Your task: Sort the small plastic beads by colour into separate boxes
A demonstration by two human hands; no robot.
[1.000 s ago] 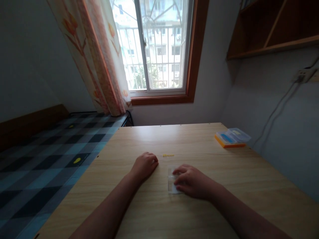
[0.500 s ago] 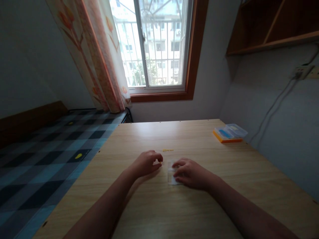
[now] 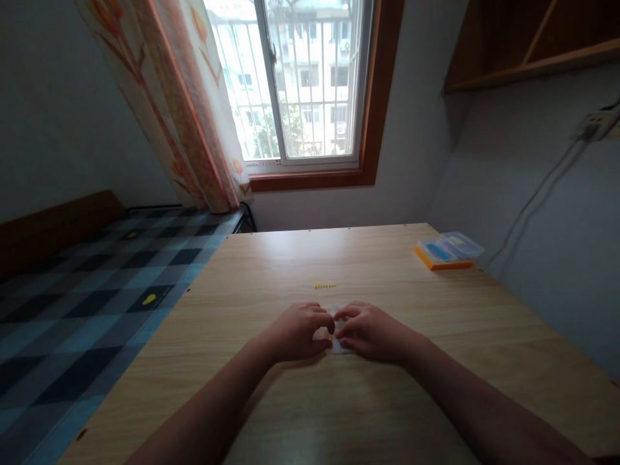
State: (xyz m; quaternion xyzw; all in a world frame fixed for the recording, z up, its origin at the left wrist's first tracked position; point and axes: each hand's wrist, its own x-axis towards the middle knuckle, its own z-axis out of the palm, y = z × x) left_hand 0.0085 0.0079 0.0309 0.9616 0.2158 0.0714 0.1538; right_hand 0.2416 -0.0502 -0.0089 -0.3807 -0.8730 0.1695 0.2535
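My left hand [image 3: 296, 330] and my right hand [image 3: 371, 330] meet fingertip to fingertip over a small clear plastic piece [image 3: 337, 345] lying on the wooden table [image 3: 339, 400]. Both hands have curled fingers pinching at it. A tiny yellow bit shows between the fingertips; I cannot make out what it is. The plastic piece is mostly hidden under the fingers. A short row of small yellow pieces [image 3: 325, 285] lies on the table just beyond the hands, untouched.
A clear plastic box on an orange base [image 3: 448, 250] sits at the table's far right by the wall. A bed with a checked cover [image 3: 87, 303] runs along the table's left side. A window [image 3: 300, 84] and curtain stand behind.
My left hand has slid right from resting on the table to join my right hand at the clear piece. The camera view has tipped down slightly.
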